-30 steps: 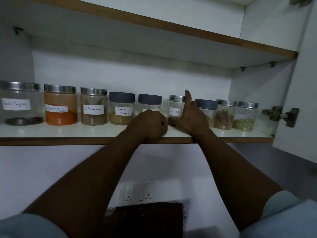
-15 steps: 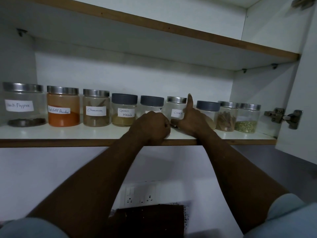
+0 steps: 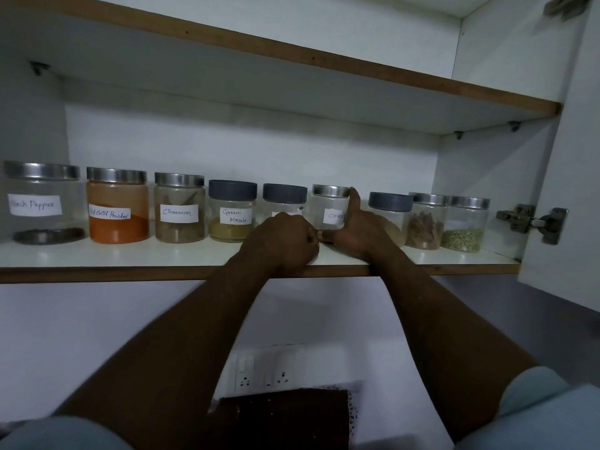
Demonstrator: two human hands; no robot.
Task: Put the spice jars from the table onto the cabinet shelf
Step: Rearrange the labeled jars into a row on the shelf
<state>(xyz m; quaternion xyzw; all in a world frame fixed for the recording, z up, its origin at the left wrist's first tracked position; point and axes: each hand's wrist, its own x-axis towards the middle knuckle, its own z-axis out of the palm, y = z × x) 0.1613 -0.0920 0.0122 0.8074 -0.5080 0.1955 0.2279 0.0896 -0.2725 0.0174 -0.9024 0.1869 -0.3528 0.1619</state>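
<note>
- Nine spice jars stood in one row on the cabinet shelf (image 3: pixel 130 256), all upright.
- From the left: the Black Pepper jar (image 3: pixel 42 203), the chilli powder jar (image 3: pixel 117 206), the Cinnamon jar (image 3: pixel 179 207) and the Garam Masala jar (image 3: pixel 232 211). The first three carried metal lids; the fourth carried a grey lid.
- Next came a grey-lidded jar (image 3: pixel 284 198), its body mostly hidden behind the left hand (image 3: pixel 282 238).
- The Cloves jar (image 3: pixel 329 207) stood between the two hands, metal lid on.
- To its right stood a second grey-lidded jar (image 3: pixel 389 212), a bark jar (image 3: pixel 425 220) and a green-seed jar (image 3: pixel 466 222). The last two touched each other.
- The left hand was clenched into a fist with its underside resting on the front part of the shelf. Whether it enclosed anything could not be determined.
- The right hand (image 3: pixel 355 230) was curved against the right side of the Cloves jar, one finger extended up to the lid rim and a fingertip at the jar's base. Contact was partial, not a full wrap.
- The cabinet door (image 3: pixel 571 177) stood open at the right, on its hinge (image 3: pixel 529 222).
- A switch panel (image 3: pixel 266 371) was mounted on the wall below the shelf.
</note>
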